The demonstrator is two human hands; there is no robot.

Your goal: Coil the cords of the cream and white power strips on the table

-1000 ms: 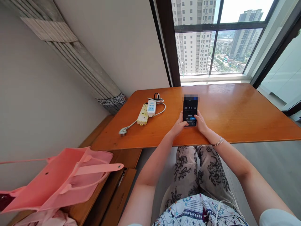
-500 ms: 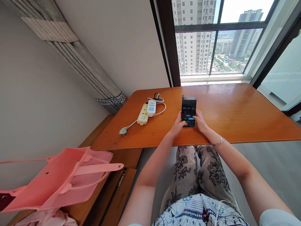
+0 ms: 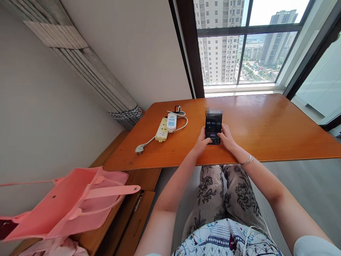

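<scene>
Both hands, left (image 3: 201,143) and right (image 3: 227,138), are closed around the lower end of the phone (image 3: 213,126) propped on the tabletop (image 3: 266,131) at frame centre, right thumb on the timer screen's button row; next tap likely needs only a light, well-aimed press.

The phone (image 3: 213,126) has slid slightly leftward in both hands. The right hand (image 3: 227,138) now has its thumb on the lower screen.
</scene>
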